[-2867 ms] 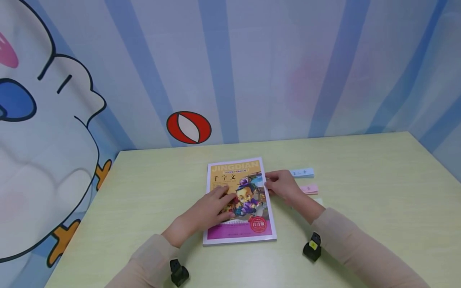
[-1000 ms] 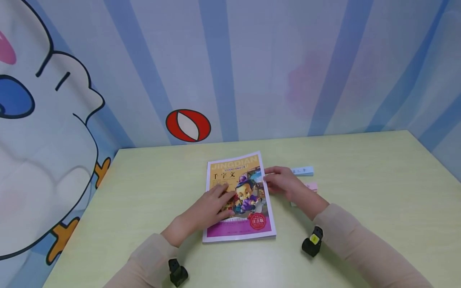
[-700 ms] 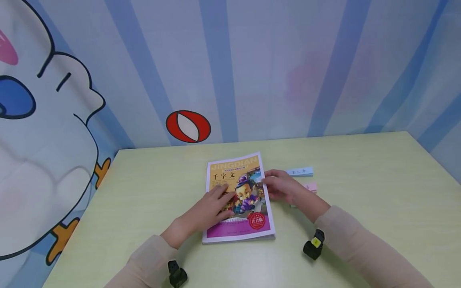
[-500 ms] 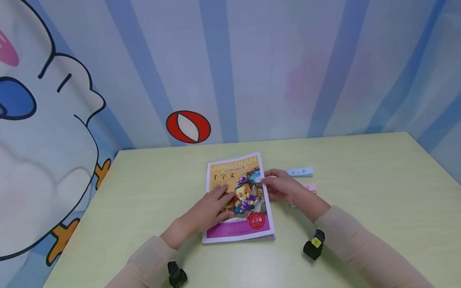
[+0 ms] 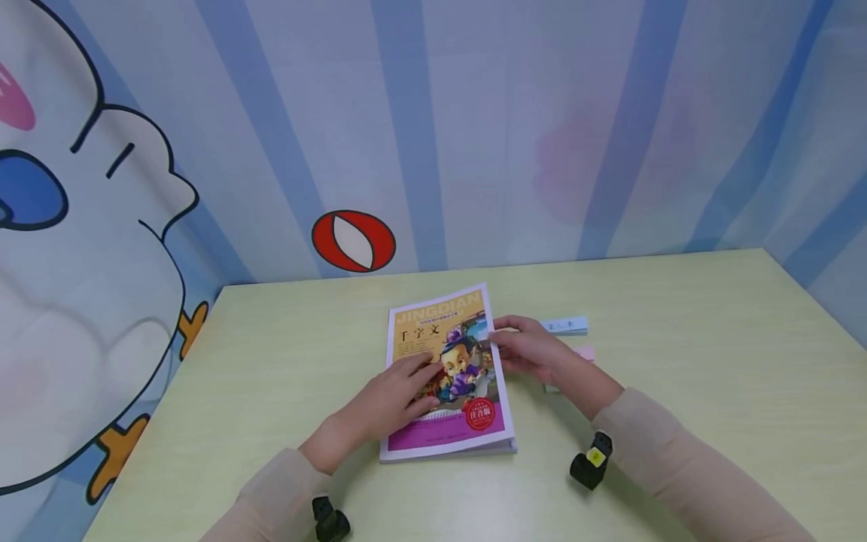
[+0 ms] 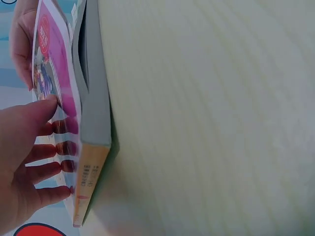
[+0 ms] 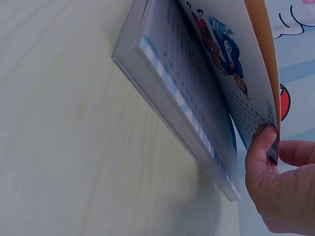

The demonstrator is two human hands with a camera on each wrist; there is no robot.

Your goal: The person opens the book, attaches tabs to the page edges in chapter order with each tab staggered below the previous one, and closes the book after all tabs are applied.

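Observation:
A thick paperback children's book (image 5: 443,434) lies on the table, its cover showing a cartoon child and a pink lower band. My left hand (image 5: 389,397) rests flat on the left half of the cover, fingers spread. At the upper right edge, my right hand (image 5: 535,351) pinches the raised cover together with some pages. In the right wrist view the thumb (image 7: 262,140) lies against an illustrated inner page (image 7: 216,54), with the other fingers on the cover side. Below the lifted part, the remaining page block (image 7: 167,88) stays down, a wedge-shaped gap between them.
Right of the book lie a blue paper strip (image 5: 567,326) with writing and a pink paper strip (image 5: 585,353), partly behind the right hand and wrist. A pale green strip (image 5: 552,388) is mostly hidden by the forearm. A patterned backdrop (image 5: 501,150) stands behind the table (image 5: 677,339).
The book lay closed at first; its right side has since been lifted and tilted up slightly to the left by the right hand. The left hand has stayed on the cover.

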